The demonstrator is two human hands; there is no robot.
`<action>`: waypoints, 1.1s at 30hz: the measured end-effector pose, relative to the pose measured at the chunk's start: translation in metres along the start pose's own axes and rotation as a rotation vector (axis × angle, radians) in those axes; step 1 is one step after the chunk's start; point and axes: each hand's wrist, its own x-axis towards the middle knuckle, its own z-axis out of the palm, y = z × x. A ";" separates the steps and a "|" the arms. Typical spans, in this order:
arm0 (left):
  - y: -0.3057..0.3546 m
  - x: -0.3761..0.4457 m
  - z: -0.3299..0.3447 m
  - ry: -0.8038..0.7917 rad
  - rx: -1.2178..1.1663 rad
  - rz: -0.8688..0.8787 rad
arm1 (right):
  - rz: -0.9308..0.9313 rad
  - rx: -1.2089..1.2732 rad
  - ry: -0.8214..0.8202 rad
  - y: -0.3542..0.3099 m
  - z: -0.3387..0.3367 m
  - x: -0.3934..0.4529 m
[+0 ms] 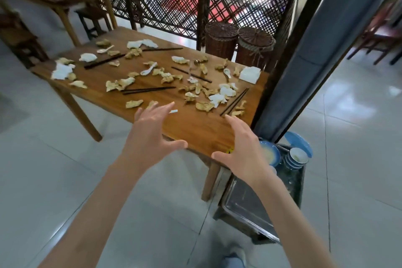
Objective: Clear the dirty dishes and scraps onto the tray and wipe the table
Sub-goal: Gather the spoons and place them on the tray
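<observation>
Shoe (233, 257): at the bottom edge, on the tiled floor.
Left hand (150, 135): fingers spread and straight, holding nothing, above the table's near edge.
Right hand (243, 150): fingers spread, thumb out, holding nothing, over the table's near corner.
Tray (243, 206): a dark metal tray low to the right of the table, its near part bare and shiny.
Tray contents: at its far end a stack of blue bowls (297, 159) and blue plates (268, 152).
Table (195, 128): wooden, strewn with food scraps (119, 85), crumpled napkins (62, 70), black chopsticks (148, 90) and white spoons (149, 69).
Baskets (220, 39): two lidded wicker baskets stand behind the table; contents hidden.
</observation>
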 end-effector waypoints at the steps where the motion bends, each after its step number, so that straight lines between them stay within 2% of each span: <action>1: -0.010 0.001 -0.009 0.013 -0.001 -0.012 | -0.009 -0.004 -0.007 -0.009 0.004 0.005; 9: -0.081 0.040 -0.037 0.068 0.021 -0.120 | -0.074 -0.058 -0.069 -0.045 0.037 0.078; 17: -0.142 0.139 -0.025 0.078 0.081 -0.153 | -0.069 -0.037 -0.101 -0.065 0.090 0.199; 24: -0.203 0.201 -0.013 0.053 0.057 -0.310 | -0.086 -0.034 -0.261 -0.071 0.137 0.307; 27: -0.234 0.204 -0.010 0.039 0.053 -0.424 | -0.091 -0.044 -0.386 -0.078 0.163 0.336; 33: -0.301 0.228 0.000 -0.036 0.041 -0.449 | -0.037 -0.077 -0.472 -0.090 0.210 0.379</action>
